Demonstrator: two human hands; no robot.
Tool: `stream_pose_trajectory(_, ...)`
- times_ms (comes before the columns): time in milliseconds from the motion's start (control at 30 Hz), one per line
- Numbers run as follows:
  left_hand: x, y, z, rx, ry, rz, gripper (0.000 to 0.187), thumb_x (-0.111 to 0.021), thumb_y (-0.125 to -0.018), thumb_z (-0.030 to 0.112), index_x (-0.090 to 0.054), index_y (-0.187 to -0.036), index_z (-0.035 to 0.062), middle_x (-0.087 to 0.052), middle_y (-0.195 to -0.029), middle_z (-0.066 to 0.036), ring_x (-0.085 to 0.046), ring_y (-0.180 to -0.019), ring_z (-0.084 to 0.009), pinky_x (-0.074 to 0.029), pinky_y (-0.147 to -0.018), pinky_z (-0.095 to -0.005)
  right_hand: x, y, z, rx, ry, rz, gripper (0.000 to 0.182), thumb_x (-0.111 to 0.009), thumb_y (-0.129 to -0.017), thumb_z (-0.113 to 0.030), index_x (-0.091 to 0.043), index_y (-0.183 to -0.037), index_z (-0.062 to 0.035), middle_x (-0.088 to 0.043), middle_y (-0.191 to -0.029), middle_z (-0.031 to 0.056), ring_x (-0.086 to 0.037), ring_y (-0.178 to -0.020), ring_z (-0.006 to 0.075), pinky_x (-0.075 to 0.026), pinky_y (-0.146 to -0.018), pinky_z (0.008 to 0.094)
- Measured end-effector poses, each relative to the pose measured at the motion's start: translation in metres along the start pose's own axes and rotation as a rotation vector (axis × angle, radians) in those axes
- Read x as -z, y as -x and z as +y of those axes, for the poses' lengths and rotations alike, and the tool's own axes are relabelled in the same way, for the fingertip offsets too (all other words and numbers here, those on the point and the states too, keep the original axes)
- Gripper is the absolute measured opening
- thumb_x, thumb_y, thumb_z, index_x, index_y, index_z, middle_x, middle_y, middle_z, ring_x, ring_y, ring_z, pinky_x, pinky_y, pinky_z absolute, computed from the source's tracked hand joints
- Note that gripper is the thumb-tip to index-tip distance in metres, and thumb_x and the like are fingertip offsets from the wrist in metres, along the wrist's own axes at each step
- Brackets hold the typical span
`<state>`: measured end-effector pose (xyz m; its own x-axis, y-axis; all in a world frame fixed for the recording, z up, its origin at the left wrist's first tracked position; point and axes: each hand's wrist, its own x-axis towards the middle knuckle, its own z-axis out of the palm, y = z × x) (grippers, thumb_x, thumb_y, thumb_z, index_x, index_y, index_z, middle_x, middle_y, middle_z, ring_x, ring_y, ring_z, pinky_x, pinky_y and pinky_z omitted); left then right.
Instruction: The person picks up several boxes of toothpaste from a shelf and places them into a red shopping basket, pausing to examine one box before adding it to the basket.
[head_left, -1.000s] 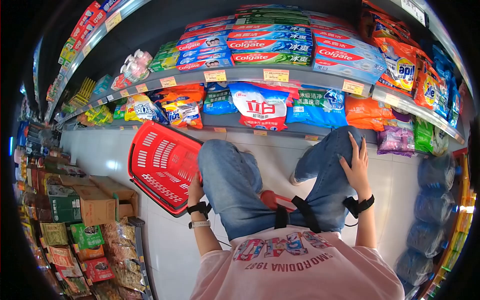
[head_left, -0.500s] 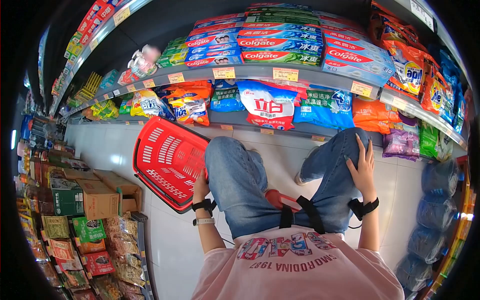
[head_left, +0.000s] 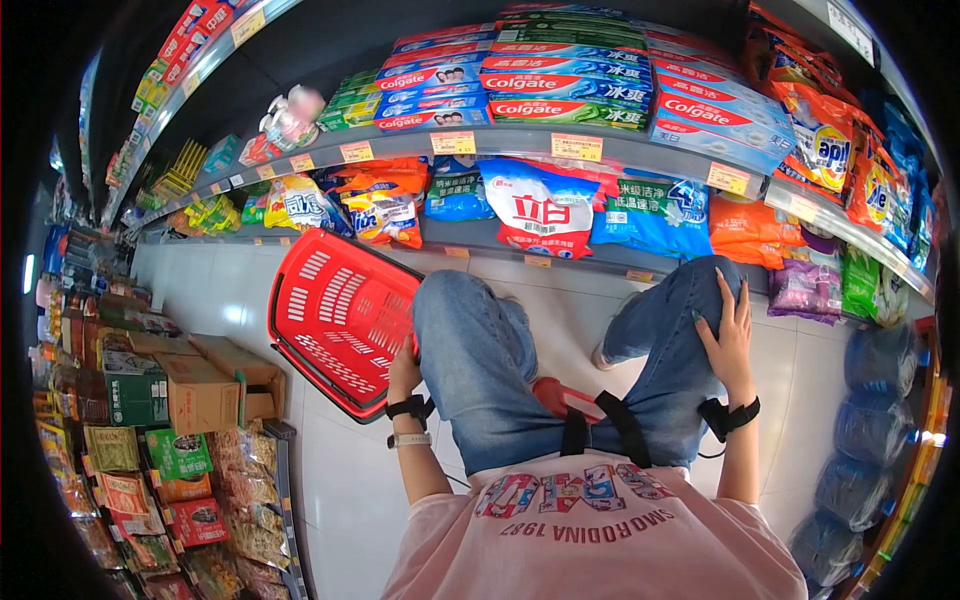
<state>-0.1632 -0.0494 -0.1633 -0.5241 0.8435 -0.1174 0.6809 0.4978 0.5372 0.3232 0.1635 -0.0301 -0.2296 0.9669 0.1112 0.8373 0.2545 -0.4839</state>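
Observation:
My left hand (head_left: 404,372) is down beside my left knee, next to the near side of a red plastic shopping basket (head_left: 335,290). Its fingers are mostly hidden between basket and leg, so whether they grip the rim does not show. The slotted basket has a black handle and leans at my left. On my right knee, my right hand (head_left: 727,335) lies flat with fingers spread over the jeans (head_left: 665,355), holding nothing. Ahead on the lower shelf is a white, red and blue bag of laundry detergent (head_left: 540,208), beyond both hands.
Colgate toothpaste boxes (head_left: 570,85) are stacked on the upper shelf, orange detergent bags (head_left: 820,140) at its right. Cardboard boxes (head_left: 200,390) and bagged dry goods (head_left: 245,495) stand left. Large blue water bottles (head_left: 855,490) line the right. White floor tiles (head_left: 340,500) surround me.
The view has shifted very slightly, moving the shelf goods a little to the right. Both hands and the basket keep nearly the same positions.

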Motion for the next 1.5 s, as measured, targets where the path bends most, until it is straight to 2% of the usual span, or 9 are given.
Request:
stream_pose_trajectory(300, -0.007, -0.004, -0.015, -0.078, -0.006, 0.006, 0.050, -0.061, -0.077, 0.014, -0.040, -0.123, 0.0077, -0.062, -0.084, -0.026, -0.060, -0.081, -0.0434, -0.046, -0.063, -0.0500, 0.000, 0.000, 0.001, -0.002, 0.007, -0.006, 0.069, -0.060, -0.081, -0.020, -0.027, -0.142, -0.0238, -0.015, -0.147, 0.0246, -0.015, -0.134, 0.0468, -0.018, -0.108, 0.0514)
stream_pose_trajectory(633, -0.005, 0.006, -0.010, -0.065, -0.013, 0.010, 0.053, -0.060, -0.078, 0.014, -0.039, -0.127, 0.0108, -0.061, -0.080, -0.026, -0.060, -0.077, -0.0433, -0.045, -0.060, -0.0504, 0.001, 0.006, 0.001, 0.000, -0.006, -0.010, 0.070, -0.060, -0.080, -0.018, -0.027, -0.142, -0.0240, -0.014, -0.147, 0.0242, -0.015, -0.134, 0.0471, -0.018, -0.108, 0.0514)
stream_pose_trajectory(833, -0.010, -0.005, -0.018, -0.095, 0.014, 0.035, 0.046, -0.060, -0.078, 0.012, -0.044, -0.121, 0.0063, -0.062, -0.085, -0.026, -0.060, -0.080, -0.0435, -0.046, -0.064, -0.0493, 0.000, 0.000, 0.000, -0.006, -0.001, 0.001, 0.071, -0.061, -0.080, -0.018, -0.027, -0.142, -0.0239, -0.015, -0.146, 0.0244, -0.016, -0.133, 0.0474, -0.018, -0.108, 0.0517)
stream_pose_trajectory(1000, -0.010, -0.006, -0.018, -0.020, -0.049, 0.002, 0.039, -0.061, -0.076, 0.013, -0.048, -0.110, -0.0028, -0.061, -0.088, -0.028, -0.060, -0.085, -0.0435, -0.048, -0.068, -0.0484, -0.001, 0.000, 0.002, -0.001, 0.005, 0.007, 0.072, -0.061, -0.080, -0.018, -0.027, -0.142, -0.0240, -0.015, -0.146, 0.0245, -0.016, -0.133, 0.0475, -0.019, -0.107, 0.0519)
stream_pose_trajectory(1200, -0.003, -0.001, -0.005, 0.036, -0.089, 0.012, 0.036, -0.061, -0.076, 0.016, -0.050, -0.104, -0.0037, -0.061, -0.089, -0.029, -0.060, -0.085, -0.0440, -0.048, -0.070, -0.0484, -0.002, 0.000, 0.003, 0.005, 0.002, 0.005, 0.070, -0.061, -0.081, -0.020, -0.027, -0.142, -0.0235, -0.015, -0.146, 0.0249, -0.016, -0.133, 0.0474, -0.019, -0.107, 0.0519)
stream_pose_trajectory(1500, -0.005, -0.005, -0.008, 0.077, -0.126, 0.000, 0.037, -0.061, -0.076, 0.017, -0.051, -0.106, -0.0026, -0.061, -0.091, -0.029, -0.060, -0.086, -0.0434, -0.048, -0.071, -0.0485, -0.001, 0.000, 0.001, 0.005, -0.005, 0.002, 0.069, -0.059, -0.082, -0.020, -0.027, -0.142, -0.0234, -0.015, -0.146, 0.0249, -0.016, -0.133, 0.0479, -0.019, -0.107, 0.0524)
